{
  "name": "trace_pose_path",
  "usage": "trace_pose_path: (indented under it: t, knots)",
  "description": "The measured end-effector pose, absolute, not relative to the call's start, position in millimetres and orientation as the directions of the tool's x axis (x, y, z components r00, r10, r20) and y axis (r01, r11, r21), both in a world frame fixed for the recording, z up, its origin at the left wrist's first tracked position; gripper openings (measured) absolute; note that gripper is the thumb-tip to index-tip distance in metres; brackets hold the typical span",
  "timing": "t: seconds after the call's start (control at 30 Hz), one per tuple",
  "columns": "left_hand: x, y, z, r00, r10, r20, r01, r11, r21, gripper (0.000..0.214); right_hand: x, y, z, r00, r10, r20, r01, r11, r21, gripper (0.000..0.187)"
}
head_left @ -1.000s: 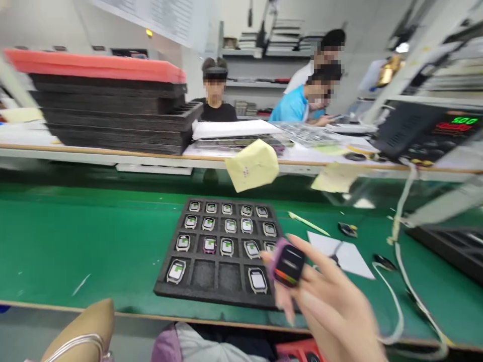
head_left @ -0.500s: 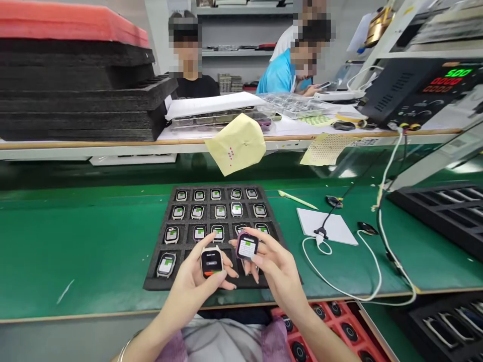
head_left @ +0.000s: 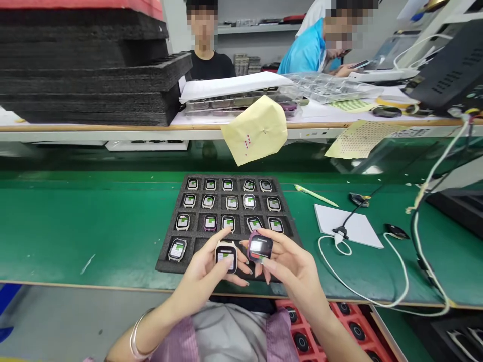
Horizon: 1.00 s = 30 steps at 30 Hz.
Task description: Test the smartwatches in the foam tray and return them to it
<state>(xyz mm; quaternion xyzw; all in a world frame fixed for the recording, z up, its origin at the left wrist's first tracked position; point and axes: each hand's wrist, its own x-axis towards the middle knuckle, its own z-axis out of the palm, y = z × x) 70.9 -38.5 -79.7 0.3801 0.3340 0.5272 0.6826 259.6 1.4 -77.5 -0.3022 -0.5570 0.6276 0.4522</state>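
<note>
My left hand grips a beige smartwatch body with a lit screen. My right hand grips a purple smartwatch body, its screen lit too. Both hands hover over the near edge of a black foam tray on the green belt. The tray holds several watch bodies in rows, most showing green-and-white screens. Its front row has empty pockets under my hands.
A white charging cable loops right of the tray beside a white pad and a pen. A red tray sits at my lap. Black foam trays are stacked far left. Two people sit across the bench.
The left hand came up from my lap holding the beige watch body and joined the right hand over the tray. Both watch screens have changed. The view dropped lower.
</note>
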Motion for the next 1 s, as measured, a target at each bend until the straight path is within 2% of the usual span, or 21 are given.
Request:
trace_pose_path:
  t: [0.1,0.3,0.4,0.5,0.73,0.9,1.0]
  knots:
    - [69,-38,-81,0.218,0.975,-0.031,-0.480,0.135,0.867,0.057,261,0,-75,-0.450,0.884,0.124,-0.238,0.016,-0.971,0.043]
    - [68,-38,-80,0.208,0.978,0.009,-0.503,0.099,0.859,0.072,261,-2,-77,-0.426,0.898,0.109,-0.206,0.021,-0.978,0.039]
    - [70,-38,-79,0.196,0.980,-0.023,-0.467,0.114,0.877,0.069,263,-1,-79,-0.424,0.900,0.103,-0.237,-0.001,-0.972,0.037]
    - [70,-39,-78,0.206,0.978,-0.014,-0.448,0.107,0.888,0.066,264,0,-82,-0.389,0.916,0.099,-0.256,-0.004,-0.967,0.027]
    - [68,-39,-80,0.204,0.977,0.059,-0.440,0.038,0.897,0.049,260,-1,-85,-0.296,0.954,0.052,-0.171,0.001,-0.985,0.015]
    - [71,-36,-80,0.156,0.987,-0.030,-0.392,0.090,0.916,0.046,264,-2,-81,-0.430,0.900,0.069,-0.206,-0.023,-0.978,0.030]
    - [69,-35,-80,0.148,0.989,-0.026,-0.400,0.084,0.913,0.051,265,-3,-76,-0.505,0.859,0.087,-0.209,-0.023,-0.978,0.042]
